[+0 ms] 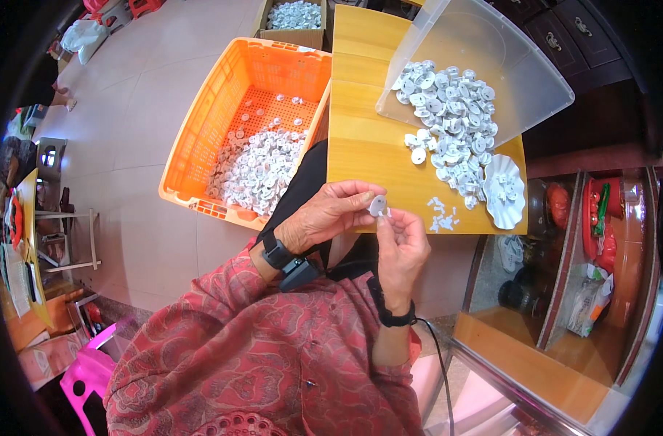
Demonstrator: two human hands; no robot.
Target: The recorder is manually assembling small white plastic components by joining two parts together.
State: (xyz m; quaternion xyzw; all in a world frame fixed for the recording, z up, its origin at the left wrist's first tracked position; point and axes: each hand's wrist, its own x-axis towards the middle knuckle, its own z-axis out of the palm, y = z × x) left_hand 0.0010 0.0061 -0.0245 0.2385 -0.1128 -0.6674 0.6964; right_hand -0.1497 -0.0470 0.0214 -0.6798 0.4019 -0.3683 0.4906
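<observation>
Just off the near edge of the table, my left hand [330, 212] pinches a round white plastic part [377, 205] with a small dark hole. My right hand [401, 251] is closed beside it, its fingertips on a tiny white plastic piece [389, 213] at the part's edge. Whether the two pieces are joined I cannot tell. To the right of my hands lie several loose small white plastic pieces [441, 218]. Behind them a heap of similar round white parts [455, 109] spreads out from a tipped clear plastic bin [517, 87].
A white scalloped dish [504, 211] holding small pieces sits at the right edge of the yellow wooden table [357, 109]. Left of the table, an orange crate [182, 163] contains many white parts. A cardboard box [302, 36] of parts stands behind it. Open shelves [564, 276] are at right.
</observation>
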